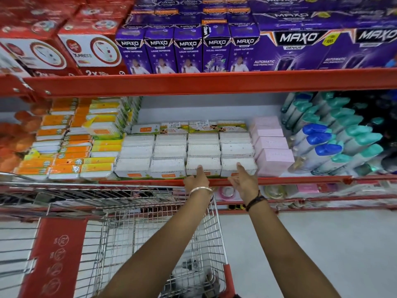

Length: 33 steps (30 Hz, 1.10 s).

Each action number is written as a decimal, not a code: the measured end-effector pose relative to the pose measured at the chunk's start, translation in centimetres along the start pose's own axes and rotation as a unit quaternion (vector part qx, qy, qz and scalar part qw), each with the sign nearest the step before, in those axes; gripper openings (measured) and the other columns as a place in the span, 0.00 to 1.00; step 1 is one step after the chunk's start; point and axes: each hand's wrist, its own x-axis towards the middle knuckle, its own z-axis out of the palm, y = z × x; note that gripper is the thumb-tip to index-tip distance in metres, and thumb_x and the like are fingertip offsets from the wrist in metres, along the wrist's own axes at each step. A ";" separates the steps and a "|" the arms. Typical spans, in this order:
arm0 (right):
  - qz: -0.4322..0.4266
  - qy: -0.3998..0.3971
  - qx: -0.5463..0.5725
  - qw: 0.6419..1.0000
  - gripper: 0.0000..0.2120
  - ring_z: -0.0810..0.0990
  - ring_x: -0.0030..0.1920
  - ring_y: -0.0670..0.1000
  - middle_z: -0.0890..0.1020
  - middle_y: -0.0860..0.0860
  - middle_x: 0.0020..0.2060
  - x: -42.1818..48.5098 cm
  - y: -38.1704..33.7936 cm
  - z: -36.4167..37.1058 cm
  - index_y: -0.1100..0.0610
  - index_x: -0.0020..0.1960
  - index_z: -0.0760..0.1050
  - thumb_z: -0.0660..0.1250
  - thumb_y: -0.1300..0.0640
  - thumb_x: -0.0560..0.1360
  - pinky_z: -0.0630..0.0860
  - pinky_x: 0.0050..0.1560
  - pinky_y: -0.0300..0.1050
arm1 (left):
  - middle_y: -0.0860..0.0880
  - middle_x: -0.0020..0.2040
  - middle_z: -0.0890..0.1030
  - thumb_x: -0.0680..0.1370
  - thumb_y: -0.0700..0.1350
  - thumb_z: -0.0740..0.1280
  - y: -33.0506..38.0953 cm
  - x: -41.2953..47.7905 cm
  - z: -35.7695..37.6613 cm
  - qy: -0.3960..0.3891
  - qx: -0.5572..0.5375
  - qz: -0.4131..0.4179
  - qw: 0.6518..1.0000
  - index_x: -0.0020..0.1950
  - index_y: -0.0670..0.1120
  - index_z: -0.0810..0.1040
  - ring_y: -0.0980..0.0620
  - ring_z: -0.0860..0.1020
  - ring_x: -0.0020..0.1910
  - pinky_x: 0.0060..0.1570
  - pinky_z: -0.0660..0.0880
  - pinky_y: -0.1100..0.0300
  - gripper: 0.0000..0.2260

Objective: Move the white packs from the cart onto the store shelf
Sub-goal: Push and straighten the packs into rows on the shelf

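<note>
Hands at shelf front edge. Left hand fingertip touching front white pack, third column; right hand fingertip on front white pack, fourth column. Both grips loose, fingers extended, holding nothing. More white packs stacked in rows behind. Cart below, left of arms.

Bright, even store light from above, no hard glare. Soft shadow sits under the upper red shelf beam. Wide-angle bend curves the shelf lines toward the edges. Boxes at the top corners smear, and the dark bottles far right go murky.
</note>
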 end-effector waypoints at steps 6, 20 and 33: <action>0.027 -0.046 0.020 0.998 0.29 0.80 0.55 0.56 0.70 0.62 0.68 2.3 0.0 -0.3 0.63 0.71 0.62 0.69 0.56 0.75 0.77 0.62 0.47 | 0.40 0.65 0.74 0.77 0.50 0.66 1.1 -0.5 1.4 -0.042 -0.079 -0.059 0.994 0.70 0.40 0.62 0.42 0.82 0.51 0.52 0.79 0.51 0.27; 0.024 -0.080 -0.020 0.996 0.24 0.72 0.67 0.61 0.69 0.65 0.69 2.7 -1.3 0.1 0.69 0.69 0.62 0.61 0.56 0.80 0.77 0.55 0.46 | 0.44 0.43 0.75 0.78 0.42 0.63 1.9 -1.4 2.6 -0.056 -0.082 -0.064 0.993 0.50 0.33 0.74 0.46 0.79 0.36 0.42 0.76 0.58 0.11; 0.026 -0.031 -0.091 0.995 0.31 0.74 0.64 0.59 0.74 0.59 0.65 -1.3 2.1 2.9 0.61 0.68 0.67 0.69 0.46 0.73 0.79 0.56 0.51 | 0.44 0.35 0.74 0.76 0.58 0.63 1.4 0.7 -2.3 -0.059 -0.062 -0.060 0.995 0.55 0.38 0.74 0.51 0.70 0.28 0.22 0.67 0.64 0.23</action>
